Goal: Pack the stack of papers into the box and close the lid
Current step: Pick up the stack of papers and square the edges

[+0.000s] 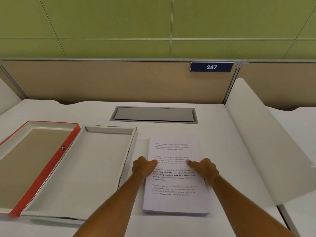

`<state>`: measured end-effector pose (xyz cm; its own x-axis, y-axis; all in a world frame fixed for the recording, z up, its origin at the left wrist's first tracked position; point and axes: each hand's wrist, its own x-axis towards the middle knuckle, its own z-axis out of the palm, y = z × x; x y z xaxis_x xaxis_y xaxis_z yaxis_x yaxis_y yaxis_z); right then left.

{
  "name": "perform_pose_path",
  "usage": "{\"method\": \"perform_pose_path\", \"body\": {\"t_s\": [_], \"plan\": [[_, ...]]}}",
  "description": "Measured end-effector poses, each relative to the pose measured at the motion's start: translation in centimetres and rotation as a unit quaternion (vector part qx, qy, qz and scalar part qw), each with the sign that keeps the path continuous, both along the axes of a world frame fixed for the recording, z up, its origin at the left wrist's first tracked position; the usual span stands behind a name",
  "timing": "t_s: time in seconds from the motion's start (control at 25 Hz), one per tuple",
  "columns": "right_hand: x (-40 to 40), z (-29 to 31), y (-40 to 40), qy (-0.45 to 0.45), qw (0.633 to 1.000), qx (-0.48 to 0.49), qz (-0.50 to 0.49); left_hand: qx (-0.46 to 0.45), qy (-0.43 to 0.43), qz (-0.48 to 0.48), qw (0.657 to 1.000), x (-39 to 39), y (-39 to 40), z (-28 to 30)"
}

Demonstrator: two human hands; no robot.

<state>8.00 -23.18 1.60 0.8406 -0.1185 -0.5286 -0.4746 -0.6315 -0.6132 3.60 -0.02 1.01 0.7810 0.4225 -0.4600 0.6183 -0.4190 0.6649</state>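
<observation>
The white stack of printed papers [176, 175] is lying long-ways toward the desk's [213, 127] far edge, both hands' curled fingers pinching its sides, the open white cardboard box [82, 170] waiting just beside the left hand [144, 165], farther from the right hand [204, 169].

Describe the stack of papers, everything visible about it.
The stack of papers is white, printed with four short blocks of black text, one partly bold. It lies flat on the white desk, just right of the open white box, outside it. The left hand and right hand grip its side edges.
</observation>
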Motion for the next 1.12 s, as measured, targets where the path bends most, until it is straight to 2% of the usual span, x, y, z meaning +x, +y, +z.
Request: {"method": "perform_pose_path", "body": {"t_s": [0.12, 0.24, 0.48, 0.64, 0.76, 0.84, 0.96, 1.12], "plan": [[0.2, 0.0, 0.1, -0.020, 1.000, 0.012, -0.004, -0.006, -0.024, 0.002, 1.000, 0.0, 0.2, -0.3], [0.4, -0.2, -0.1, -0.029, 0.995, 0.087, -0.034, -0.040, -0.046, 0.021, 0.998, 0.1, 0.8, -0.5], [0.8, -0.3, -0.6, 0.022, 0.975, 0.207, -0.080, -0.122, -0.038, 0.038, 0.991, 0.2, 2.0, -0.8], [1.1, -0.1, -1.1, 0.045, 0.974, 0.201, -0.097, -0.152, -0.021, 0.040, 0.987, 0.5, 2.6, -0.6], [1.2, 0.5, -1.0, 0.034, 0.980, 0.178, -0.082, -0.152, -0.046, 0.020, 0.987, 0.3, 2.5, -0.1], [1.2, 1.7, -1.1, 0.004, 0.980, 0.187, -0.061, -0.171, -0.077, 0.016, 0.982, 0.3, 2.4, 1.1], [1.5, 4.3, -1.7, -0.093, 0.970, 0.224, -0.022, -0.182, -0.149, 0.004, 0.972, 0.8, 2.7, 4.1], [1.1, 7.9, -2.5, -0.214, 0.941, 0.261, 0.028, -0.127, -0.248, -0.031, 0.960, 0.7, 3.0, 8.2]]}}
